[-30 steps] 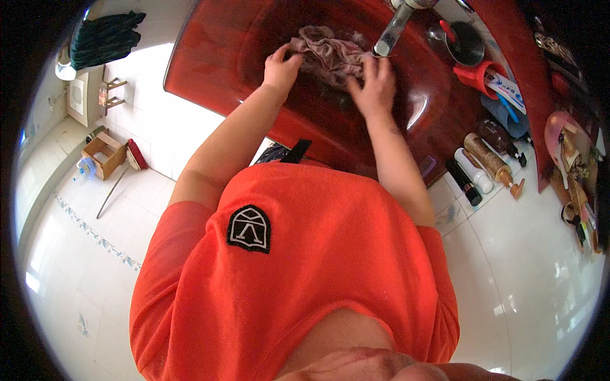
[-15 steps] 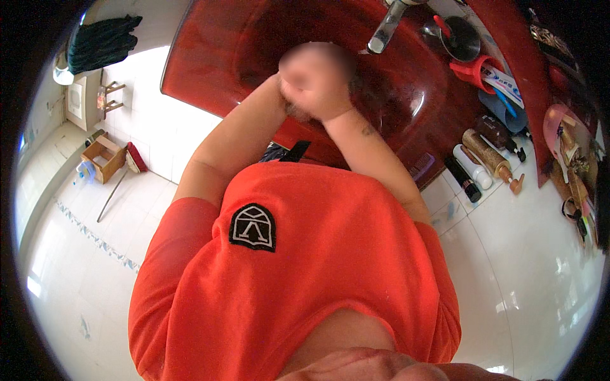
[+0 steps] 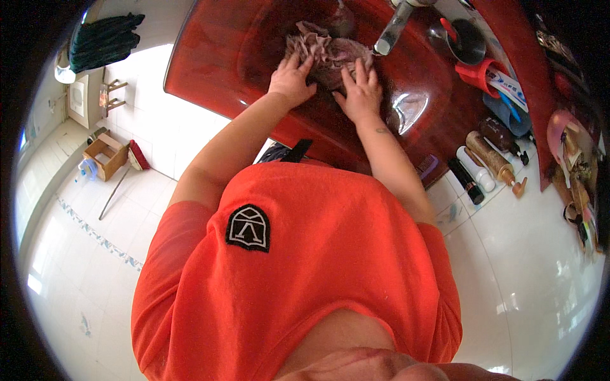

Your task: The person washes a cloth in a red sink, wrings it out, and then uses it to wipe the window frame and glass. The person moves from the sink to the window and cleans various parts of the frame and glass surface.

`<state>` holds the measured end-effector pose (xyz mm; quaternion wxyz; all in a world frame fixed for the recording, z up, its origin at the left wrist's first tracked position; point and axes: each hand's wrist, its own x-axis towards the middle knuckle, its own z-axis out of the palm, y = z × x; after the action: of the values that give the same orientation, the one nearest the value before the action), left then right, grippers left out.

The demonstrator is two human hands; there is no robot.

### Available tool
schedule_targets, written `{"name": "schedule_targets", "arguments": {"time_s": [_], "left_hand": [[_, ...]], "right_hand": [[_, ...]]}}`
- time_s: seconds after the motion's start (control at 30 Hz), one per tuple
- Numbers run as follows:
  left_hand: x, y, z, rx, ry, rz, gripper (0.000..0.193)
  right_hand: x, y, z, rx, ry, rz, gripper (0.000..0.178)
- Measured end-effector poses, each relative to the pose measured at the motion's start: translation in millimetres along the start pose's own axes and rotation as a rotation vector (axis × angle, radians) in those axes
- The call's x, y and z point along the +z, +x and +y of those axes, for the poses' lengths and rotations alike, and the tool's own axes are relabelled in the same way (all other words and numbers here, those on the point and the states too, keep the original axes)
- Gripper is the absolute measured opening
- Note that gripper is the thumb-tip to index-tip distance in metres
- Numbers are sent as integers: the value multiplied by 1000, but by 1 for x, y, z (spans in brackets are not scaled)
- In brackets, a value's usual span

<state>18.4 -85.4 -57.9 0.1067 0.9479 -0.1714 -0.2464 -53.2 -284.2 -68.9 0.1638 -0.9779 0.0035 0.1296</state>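
The left hand (image 3: 293, 82) and right hand (image 3: 362, 96) rest with fingers spread on the cloth (image 3: 333, 54), bunched in the sink (image 3: 213, 60) near the tap (image 3: 393, 30). It looks soft, likely wet and heavy; thick folds seem best to grab.

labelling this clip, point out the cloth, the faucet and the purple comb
Cloth (image 3: 330, 56), head view: its crumpled middle
Faucet (image 3: 394, 27), head view: its metal spout
Purple comb (image 3: 428, 166), head view: middle of its visible body
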Motion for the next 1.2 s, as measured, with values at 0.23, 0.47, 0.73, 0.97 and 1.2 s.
{"name": "schedule_targets", "arguments": {"time_s": [0.23,0.47,0.73,0.97,1.2], "left_hand": [[15,45,5,-442,-1742,-413,59],[13,38,21,271,-2348,-361,42],[-48,39,18,-400,-1568,9,38],[-17,2,0,-609,-1479,-69,73],[-13,34,-5,-417,-2335,-757,68]], "right_hand": [[-27,13,-51,84,927,39,38],[-80,23,-88,-264,738,453,32],[-30,54,37,262,250,180,47],[12,-8,10,9,86,49,63],[-54,14,-83,-114,947,169,34]]}}
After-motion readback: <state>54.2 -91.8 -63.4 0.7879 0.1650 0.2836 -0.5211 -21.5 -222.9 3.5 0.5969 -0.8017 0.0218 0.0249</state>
